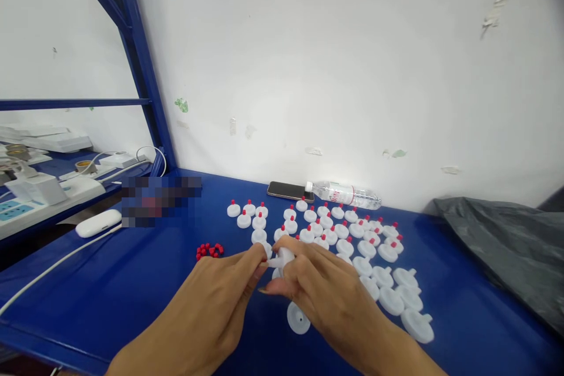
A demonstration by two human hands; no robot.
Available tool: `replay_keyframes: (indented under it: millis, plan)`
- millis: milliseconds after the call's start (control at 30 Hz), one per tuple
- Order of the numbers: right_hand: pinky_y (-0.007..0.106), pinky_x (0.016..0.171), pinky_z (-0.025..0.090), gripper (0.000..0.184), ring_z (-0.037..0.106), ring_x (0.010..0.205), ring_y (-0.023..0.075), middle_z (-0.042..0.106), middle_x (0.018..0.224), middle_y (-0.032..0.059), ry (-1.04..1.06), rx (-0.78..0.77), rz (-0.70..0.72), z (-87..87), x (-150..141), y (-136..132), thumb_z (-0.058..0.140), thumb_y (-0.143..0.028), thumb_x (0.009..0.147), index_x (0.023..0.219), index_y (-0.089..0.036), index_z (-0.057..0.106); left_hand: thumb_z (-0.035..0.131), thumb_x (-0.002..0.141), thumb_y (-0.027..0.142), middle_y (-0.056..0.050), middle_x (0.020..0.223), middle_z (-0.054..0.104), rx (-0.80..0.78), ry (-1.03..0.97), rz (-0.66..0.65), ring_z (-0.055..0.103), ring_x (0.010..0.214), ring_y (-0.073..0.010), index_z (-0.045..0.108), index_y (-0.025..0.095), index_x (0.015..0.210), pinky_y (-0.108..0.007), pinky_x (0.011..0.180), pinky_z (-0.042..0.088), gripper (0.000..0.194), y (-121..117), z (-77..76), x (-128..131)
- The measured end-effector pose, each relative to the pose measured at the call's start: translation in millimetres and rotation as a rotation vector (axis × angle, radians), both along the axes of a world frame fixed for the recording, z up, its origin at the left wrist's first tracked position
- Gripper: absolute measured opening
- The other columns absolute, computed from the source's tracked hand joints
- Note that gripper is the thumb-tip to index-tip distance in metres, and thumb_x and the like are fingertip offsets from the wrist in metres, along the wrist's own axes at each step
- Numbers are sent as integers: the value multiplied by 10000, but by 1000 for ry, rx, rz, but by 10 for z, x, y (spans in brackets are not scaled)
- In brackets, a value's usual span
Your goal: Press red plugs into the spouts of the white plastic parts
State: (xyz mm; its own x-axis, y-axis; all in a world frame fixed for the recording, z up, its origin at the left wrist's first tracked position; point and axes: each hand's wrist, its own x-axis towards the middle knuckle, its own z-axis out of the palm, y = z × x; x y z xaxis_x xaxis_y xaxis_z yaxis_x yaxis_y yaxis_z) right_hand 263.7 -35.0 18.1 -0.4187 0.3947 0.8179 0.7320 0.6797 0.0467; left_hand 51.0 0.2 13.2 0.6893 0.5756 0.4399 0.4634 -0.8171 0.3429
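Observation:
My left hand [215, 296] and my right hand [324, 288] meet over the blue table [110, 282], fingers pinched together around one white disc-shaped part [282, 258]. A small heap of red caps [209, 251] lies just left of my left fingertips. Behind my hands, several white discs with red caps [326, 221] stand in rows. To the right, several white discs without caps [399, 296] lie on the table, and one more white disc [298, 317] lies under my right hand.
A phone [288, 190] and a lying plastic water bottle [346, 194] rest by the wall. A dark grey plastic sheet [506, 247] covers the right end. A white case with a cable [97, 222] lies at left, beside a blue metal frame [136, 59].

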Motion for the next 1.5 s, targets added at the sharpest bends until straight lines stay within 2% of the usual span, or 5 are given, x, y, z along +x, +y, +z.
replay_keyframes:
  millis: [367, 633, 900, 1167, 1500]
  plan:
    - [258, 860, 657, 275, 811, 859, 157, 813, 1048, 155, 80, 31, 59, -84, -36, -31, 600, -286, 1078, 823, -195, 556, 338, 805, -45, 93, 675, 591, 214, -97, 39, 543, 487, -158, 415, 293, 976, -313, 508, 306, 386, -21, -31, 86]
    - [281, 811, 657, 286, 814, 849, 186, 812, 1086, 179, -16, 52, 11, -86, -58, -64, 533, -224, 1100, 830, -194, 623, 331, 859, -13, 69, 725, 711, 216, -170, 51, 659, 559, -170, 464, 277, 1108, -309, 548, 375, 404, -61, -97, 91]
    - [444, 901, 678, 295, 755, 1174, 262, 746, 1306, 123, 90, -229, -178, -15, -79, 6, 419, -465, 1128, 1162, -237, 603, 323, 1116, 350, -9, 848, 730, -183, 163, 340, 709, 789, -214, 604, 258, 877, -316, 689, 409, 381, 174, 143, -114]
    - [719, 1201, 411, 346, 449, 1530, 370, 655, 1498, 58, -161, -484, -174, -114, 37, 93, 454, -439, 1121, 1316, -277, 690, 335, 1108, 285, -66, 986, 712, -156, 413, 508, 730, 918, -277, 685, 231, 1069, -363, 728, 421, 356, 425, 77, -175]
    - [730, 1279, 263, 454, 358, 1583, 342, 622, 1543, 1, -262, -697, -146, -89, 48, 132, 381, -459, 1142, 1496, -254, 578, 426, 1062, 267, -60, 1050, 712, -161, 334, 504, 713, 888, -257, 691, 260, 1189, -341, 707, 438, 294, 553, 18, -317]
